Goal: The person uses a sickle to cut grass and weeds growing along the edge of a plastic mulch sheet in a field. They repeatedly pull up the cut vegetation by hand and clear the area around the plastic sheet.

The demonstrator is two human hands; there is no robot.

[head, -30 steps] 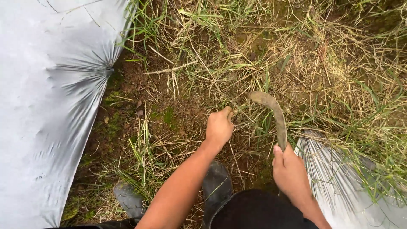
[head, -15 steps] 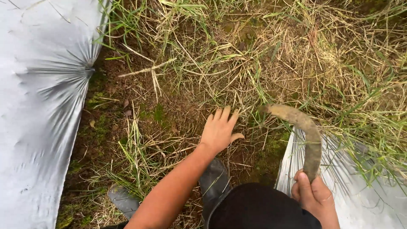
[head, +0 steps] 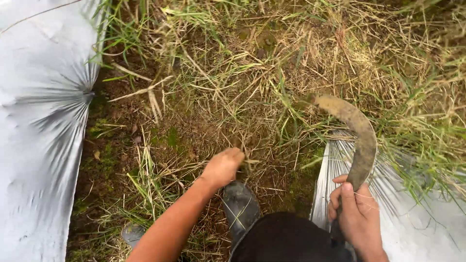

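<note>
My left hand is closed around a tuft of dry grass low on the bare soil, just ahead of my dark boot. My right hand grips the handle of a muddy curved sickle. Its blade arcs up and to the left, with the tip in the grass at the right of centre. The sickle lies over the edge of a grey plastic sheet at the lower right.
A second grey plastic sheet covers the ground along the left side. Between the sheets runs a strip of soil, moss and cut straw. Thick green and dry grass fills the top and right. Another boot shows at the bottom left.
My left hand went from spread flat on the ground to closed on grass, nearer my boot. The sickle stayed raised at the right, shifting slightly rightward.
</note>
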